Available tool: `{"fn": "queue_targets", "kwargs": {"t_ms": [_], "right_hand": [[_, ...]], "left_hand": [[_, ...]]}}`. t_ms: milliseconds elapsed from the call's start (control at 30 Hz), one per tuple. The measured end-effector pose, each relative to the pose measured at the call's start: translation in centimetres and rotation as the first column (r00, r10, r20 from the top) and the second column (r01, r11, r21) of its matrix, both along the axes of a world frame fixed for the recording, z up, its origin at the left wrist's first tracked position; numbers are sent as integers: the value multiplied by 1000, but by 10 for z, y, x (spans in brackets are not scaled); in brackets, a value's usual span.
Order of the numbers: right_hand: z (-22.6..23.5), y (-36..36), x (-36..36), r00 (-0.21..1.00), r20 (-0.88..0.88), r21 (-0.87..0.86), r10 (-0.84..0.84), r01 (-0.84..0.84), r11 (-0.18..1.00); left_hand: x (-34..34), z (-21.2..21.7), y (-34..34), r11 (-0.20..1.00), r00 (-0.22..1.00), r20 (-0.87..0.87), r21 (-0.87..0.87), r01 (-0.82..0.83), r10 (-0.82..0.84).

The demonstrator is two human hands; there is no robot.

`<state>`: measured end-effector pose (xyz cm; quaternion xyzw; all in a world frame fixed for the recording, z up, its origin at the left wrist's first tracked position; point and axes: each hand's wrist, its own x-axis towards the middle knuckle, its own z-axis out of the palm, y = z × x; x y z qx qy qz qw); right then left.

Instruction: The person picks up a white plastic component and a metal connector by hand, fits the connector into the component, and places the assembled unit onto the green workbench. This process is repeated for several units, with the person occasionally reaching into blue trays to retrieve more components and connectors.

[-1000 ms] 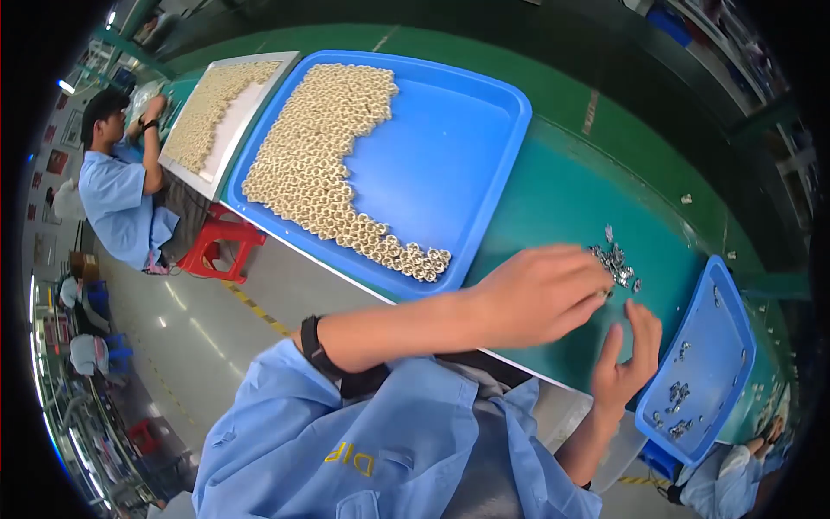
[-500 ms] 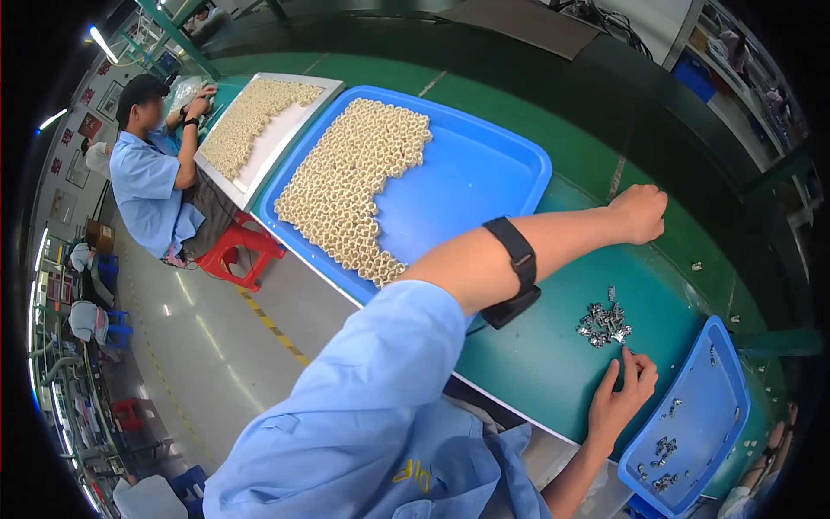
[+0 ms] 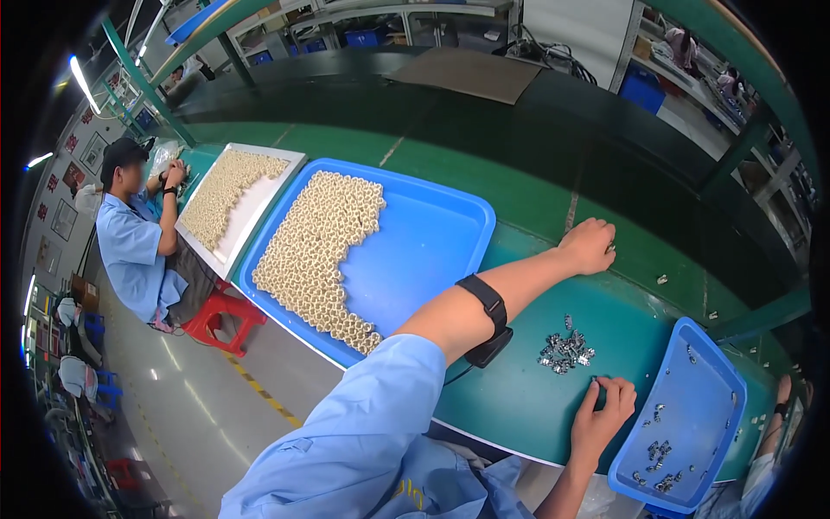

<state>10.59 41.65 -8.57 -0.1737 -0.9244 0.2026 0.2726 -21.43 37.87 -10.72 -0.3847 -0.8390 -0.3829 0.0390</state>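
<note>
My left arm, in a light blue sleeve with a black strap [image 3: 484, 298] round the forearm, stretches across the green table. At its end my left hand [image 3: 590, 246] is closed with curled fingers, and a tiny something at the fingertips is too small to name. Nearer to me, my right hand [image 3: 603, 419] pinches a small dark metal part [image 3: 595, 379] between thumb and fingertips. Just beyond those fingertips lies a loose pile of small shiny metal parts [image 3: 566, 351] on the green tabletop [image 3: 510, 406].
A blue tray [image 3: 415, 251] left of my arm holds many cream ring-like pieces [image 3: 316, 251]. At right stands another blue tray [image 3: 692, 398] with scattered metal parts. Further left are a white tray [image 3: 251, 221] and a seated co-worker [image 3: 138, 233]. A green frame post [image 3: 761, 316] rises at right.
The view has tilted up, showing more of the shelves at the far side. My right fingertips have drawn slightly back from the pile's edge. My left hand stays closed in nearly the same place.
</note>
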Motion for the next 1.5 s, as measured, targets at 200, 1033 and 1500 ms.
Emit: {"fn": "queue_targets", "kwargs": {"t_ms": [200, 1033, 1500], "right_hand": [[0, 0, -3, 997, -70, 31, 33, -31, 999], [-5, -2, 2, 976, -77, -115, 206, -214, 970], [7, -7, 2, 952, -183, -334, 245, -294, 895]], "left_hand": [[17, 53, -38, 999, 976, -216, 44, -14, 23], [41, 68, -377, 540, 737, -588, -522, -660, 333], [121, 80, -302, 980, 990, -8, 143, -137, 140]]}}
